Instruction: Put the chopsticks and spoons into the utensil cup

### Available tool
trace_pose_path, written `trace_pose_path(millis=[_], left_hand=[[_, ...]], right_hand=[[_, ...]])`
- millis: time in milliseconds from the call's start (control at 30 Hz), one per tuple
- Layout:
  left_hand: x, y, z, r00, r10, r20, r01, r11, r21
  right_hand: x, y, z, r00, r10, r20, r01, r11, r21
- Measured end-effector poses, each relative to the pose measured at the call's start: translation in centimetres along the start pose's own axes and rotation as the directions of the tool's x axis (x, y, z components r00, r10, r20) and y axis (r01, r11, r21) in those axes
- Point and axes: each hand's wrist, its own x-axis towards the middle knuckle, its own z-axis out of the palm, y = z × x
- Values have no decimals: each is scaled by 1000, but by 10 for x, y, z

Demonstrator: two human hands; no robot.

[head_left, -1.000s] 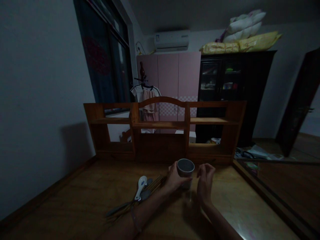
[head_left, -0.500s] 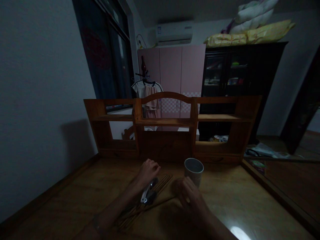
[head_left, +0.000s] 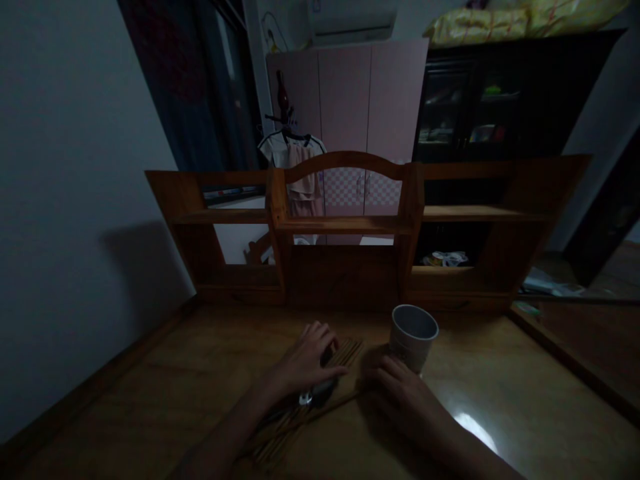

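My left hand [head_left: 310, 360] is over a bundle of thin wooden chopsticks [head_left: 350, 348] lying slantwise on the table, its thumb held apart from the fingers. Under the palm lies a shiny metal utensil [head_left: 305, 399], mostly hidden; a spoon by its look. One chopstick [head_left: 337, 404] lies at a different angle from the bundle and runs to the curled fingertips of my right hand [head_left: 397, 393], which seem closed on its end. Just behind the right hand stands a grey cup [head_left: 411, 343], upright, its lower part partly covered by the fingers.
A wooden shelf unit [head_left: 345, 227] rises along the back of the wooden table [head_left: 165, 380]. A white wall [head_left: 65, 267] borders the left side, and a raised wooden edge [head_left: 565, 363] runs down the right. Light reflects near my right forearm.
The view has tilted down and moved closer. My left hand has come lower over the metal utensil, with its thumb spreading out. My right hand stays by the cup and the chopstick end.
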Motion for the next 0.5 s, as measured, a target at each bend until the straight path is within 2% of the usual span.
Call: trace_pose_path(millis=[200, 333, 500], left_hand=[[-1, -7, 15, 995, -82, -58, 86, 994, 69], [0, -9, 24, 984, -154, -92, 155, 988, 7], [3, -12, 28, 976, -183, -121, 168, 978, -124]], right_hand=[[0, 17, 6, 1000, -5, 8, 5, 1000, -6], [1, 22, 5, 999, -10, 38, 10, 1000, -20], [2, 22, 2, 999, -12, 38, 12, 1000, 17]])
